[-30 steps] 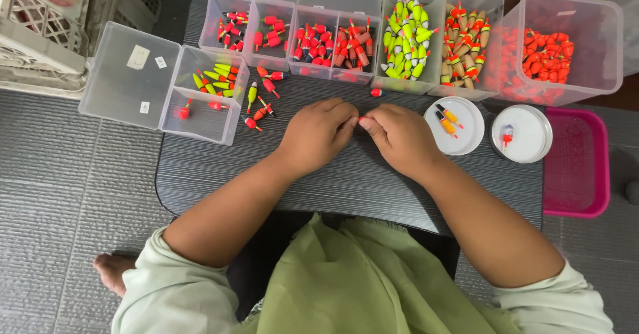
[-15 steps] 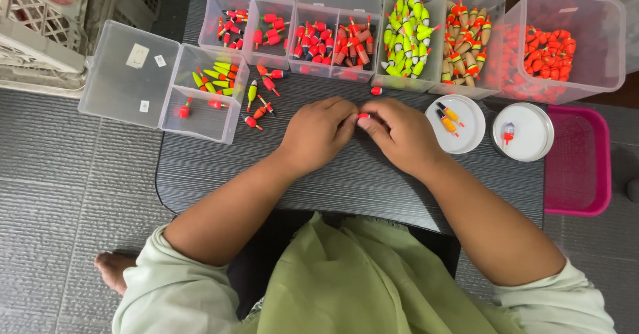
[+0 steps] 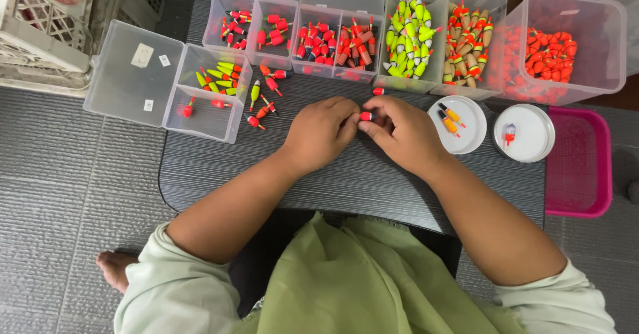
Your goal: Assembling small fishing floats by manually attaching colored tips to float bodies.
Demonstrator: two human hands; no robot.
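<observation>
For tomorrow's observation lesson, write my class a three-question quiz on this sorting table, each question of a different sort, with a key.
1. True or false: both hands pinch one small red float between them.
2. What lies on the white lid nearer the right hand? A) two orange-yellow floats B) a coin C) nothing
3. Fill in: the tray at the table's right end is ____.

Key:
1. True; the left hand meets the right at the float.
2. A
3. Pink
</observation>
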